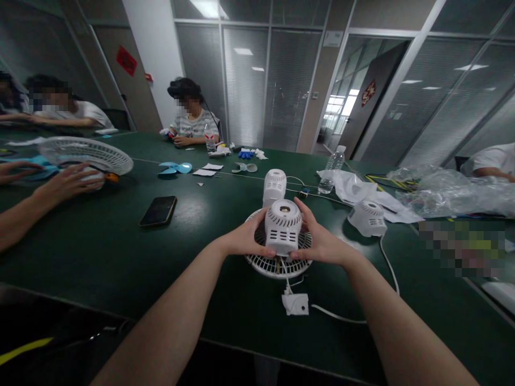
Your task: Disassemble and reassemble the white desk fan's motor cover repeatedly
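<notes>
Between my hands is a white fan motor housing [283, 228], with slotted vents and a round opening on top. My left hand [254, 236] wraps its left side, and my right hand [316, 238] its right side, both thumbs at the lower front edge. Under it lies a round white fan grille [273, 266], partly covered by the housing and my hands. Thin wires run from the housing down to a small white plate [295, 304] near me. Just behind stands another white vented housing [275, 182].
A third white housing [367, 218] with a cord is at right. Behind are a water bottle [332, 170] and plastic wrap [454, 187]. A phone [158, 210] and blue fan blades [175, 168] lie left, where a co-worker's hands [66, 182] touch fan parts by a large grille [86, 151].
</notes>
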